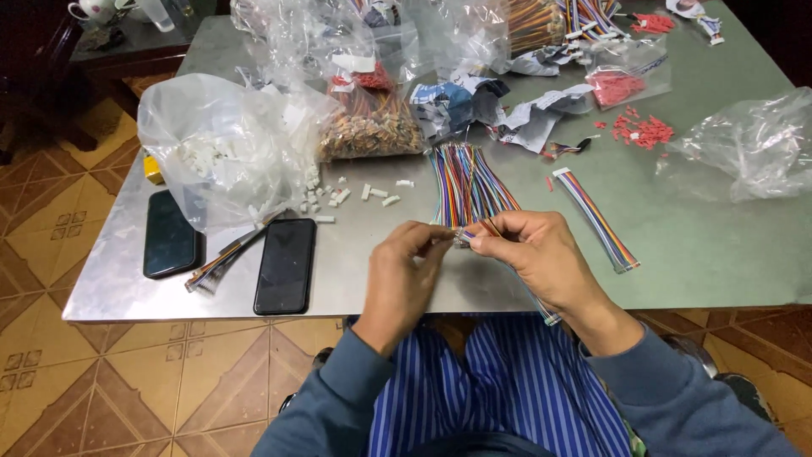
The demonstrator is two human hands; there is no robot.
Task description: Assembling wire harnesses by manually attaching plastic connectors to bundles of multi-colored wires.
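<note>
- Rainbow ribbon cable [486, 227] is being worked right between the two hands, just above the near table edge; its far end is pinched in the fingertips and the rest trails down past the right wrist and off the table edge.
- Left hand [402, 275] is curled, thumb and forefinger closed on something tiny at the cable tip. It's probably one of the small white connector housings, but it's too small to be told for sure.
- Right hand [537, 254] is clenched around the cable end, so the wires are kept flat and steady for the left.
- Best results would probably be had if the wires are held close to their tips, so they don't splay, and the little part is lined up square before anything is pushed.
- Just beyond the knuckles, a fanned bundle of multicoloured wires [465, 182] is laid out, easy to reach.
- To the right of the right hand, one finished-looking flat cable [599, 220] is lying on its own.
- Past the left hand and a bit further out, loose white housings [351, 195] are scattered beside a big clear bag [224, 144] of them.
- Left of the left hand, two dark phones [285, 264] are parked on the metal table [702, 245], with another cable between them.
- Red bits [643, 131] are well off to the far right.
</note>
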